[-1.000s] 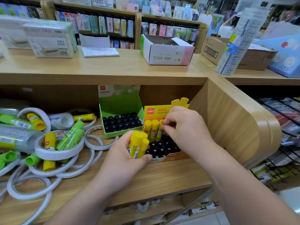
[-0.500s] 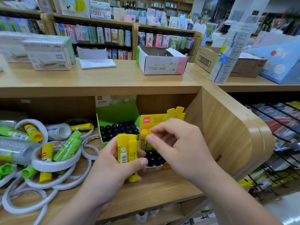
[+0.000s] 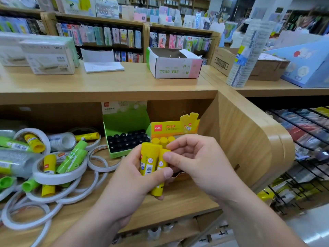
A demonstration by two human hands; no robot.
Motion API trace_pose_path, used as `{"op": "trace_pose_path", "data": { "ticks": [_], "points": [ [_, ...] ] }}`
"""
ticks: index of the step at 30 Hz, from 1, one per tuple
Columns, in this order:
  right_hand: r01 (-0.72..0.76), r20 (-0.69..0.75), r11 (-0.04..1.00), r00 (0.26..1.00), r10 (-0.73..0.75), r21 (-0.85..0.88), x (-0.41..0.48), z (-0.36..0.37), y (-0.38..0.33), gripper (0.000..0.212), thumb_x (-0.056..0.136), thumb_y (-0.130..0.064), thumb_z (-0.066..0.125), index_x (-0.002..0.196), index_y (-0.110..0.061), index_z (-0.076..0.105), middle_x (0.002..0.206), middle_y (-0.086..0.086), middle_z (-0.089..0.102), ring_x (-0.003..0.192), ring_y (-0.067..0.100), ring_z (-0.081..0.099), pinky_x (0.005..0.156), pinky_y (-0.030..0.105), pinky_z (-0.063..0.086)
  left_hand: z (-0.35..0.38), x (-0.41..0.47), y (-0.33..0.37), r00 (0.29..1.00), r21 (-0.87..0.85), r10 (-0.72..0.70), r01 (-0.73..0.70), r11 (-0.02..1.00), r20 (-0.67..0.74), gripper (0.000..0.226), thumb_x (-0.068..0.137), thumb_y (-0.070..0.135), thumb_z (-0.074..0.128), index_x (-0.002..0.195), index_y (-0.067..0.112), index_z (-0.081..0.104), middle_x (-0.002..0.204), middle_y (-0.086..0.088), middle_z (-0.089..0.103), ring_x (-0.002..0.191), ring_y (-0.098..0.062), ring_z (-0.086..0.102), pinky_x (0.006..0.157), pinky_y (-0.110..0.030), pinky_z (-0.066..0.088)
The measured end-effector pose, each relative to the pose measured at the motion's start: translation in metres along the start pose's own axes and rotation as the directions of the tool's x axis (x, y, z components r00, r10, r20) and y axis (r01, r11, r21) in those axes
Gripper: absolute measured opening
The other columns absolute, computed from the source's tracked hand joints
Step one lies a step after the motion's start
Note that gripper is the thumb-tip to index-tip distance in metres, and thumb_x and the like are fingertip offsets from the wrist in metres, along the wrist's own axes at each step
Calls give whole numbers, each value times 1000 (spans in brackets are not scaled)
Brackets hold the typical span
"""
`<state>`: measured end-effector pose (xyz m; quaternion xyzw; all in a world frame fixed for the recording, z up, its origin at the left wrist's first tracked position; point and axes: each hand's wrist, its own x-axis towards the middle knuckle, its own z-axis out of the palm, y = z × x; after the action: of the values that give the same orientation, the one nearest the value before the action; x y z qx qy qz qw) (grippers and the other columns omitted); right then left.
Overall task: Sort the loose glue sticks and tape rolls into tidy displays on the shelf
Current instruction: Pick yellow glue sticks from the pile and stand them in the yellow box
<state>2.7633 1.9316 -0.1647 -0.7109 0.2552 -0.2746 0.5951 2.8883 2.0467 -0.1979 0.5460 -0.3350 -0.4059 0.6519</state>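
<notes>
Back from the yellow display box [image 3: 175,128], right hand [image 3: 197,163] pinches one glue stick [image 3: 161,172] in left hand's [image 3: 128,182] clutched pair; tugging could spill both

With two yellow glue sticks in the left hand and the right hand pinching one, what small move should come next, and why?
Probably draw the smaller yellow glue stick out of the left hand with the right hand and stand it in the yellow display box. Three yellow caps already line its back row, and the right thumb and forefinger are closed on that stick.
</notes>
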Motion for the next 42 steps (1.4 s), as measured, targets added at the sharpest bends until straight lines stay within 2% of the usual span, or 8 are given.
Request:
{"op": "trace_pose_path", "data": {
  "ticks": [5,12,19,24,29,34,37,42],
  "points": [
    [17,-48,997,999,-14,74,3,-7,1,11,81,-3,78,91,-4,72,81,15,75,71,23,71,62,30,59,0,-3,-5,998,-180,-60,57,982,-8,40,68,13,80,107,20,70,88,-7,73,70,-20,70,44,-28,48],
    [64,-58,997,996,-66,-41,8,-7,0,13,75,-16,83,81,-10,72,77,14,73,70,25,70,62,34,59,-2,-1,-7,998,-55,28,-32,998,-60,42,65,9,83,100,27,69,90,-10,72,70,-18,67,50,-32,51],
    [128,-17,984,992,-127,123,11,-17,-3,27,84,0,71,110,-6,70,100,14,76,96,27,74,81,37,61,-5,-2,-6,991,-124,2,-19,992,-136,44,69,15,82,109,19,65,93,-9,74,77,-25,70,45,-29,47],
    [143,-35,987,989,-141,79,7,-16,-2,20,83,-5,73,103,-6,75,97,11,77,94,24,75,81,35,61,-7,-4,-8,976,-120,59,-85,989,-208,43,65,7,89,96,27,68,87,-14,73,70,-26,68,44,-29,46],
    [125,-168,988,976,-139,-91,11,-14,-4,29,71,-26,81,90,-6,73,77,10,75,68,24,74,60,32,60,-5,0,-7,954,17,182,-183,983,-238,42,75,-3,80,91,35,67,88,-9,73,71,-29,67,48,-29,50],
    [167,-224,946,946,-233,-277,22,-38,-9,16,76,-12,86,87,-18,76,81,3,77,77,21,75,74,40,62,-10,6,-15,945,263,223,-158,952,-239,32,82,7,79,93,33,62,89,5,74,75,-18,71,55,-33,55],
    [134,-233,842,927,-292,-522,27,-50,-9,19,76,-14,87,88,-24,76,77,-6,75,73,8,72,72,29,62,-17,7,-21,956,534,262,-154,831,-132,30,81,17,82,96,33,62,89,17,72,82,-6,69,70,-25,55],
    [135,-165,732,932,-322,-668,41,-43,2,20,72,-21,90,82,-26,73,79,-11,70,72,4,69,70,28,61,-22,11,-28,973,738,220,-200,644,72,32,81,25,81,101,39,60,93,30,65,94,9,58,70,-7,45]
  ]
}}
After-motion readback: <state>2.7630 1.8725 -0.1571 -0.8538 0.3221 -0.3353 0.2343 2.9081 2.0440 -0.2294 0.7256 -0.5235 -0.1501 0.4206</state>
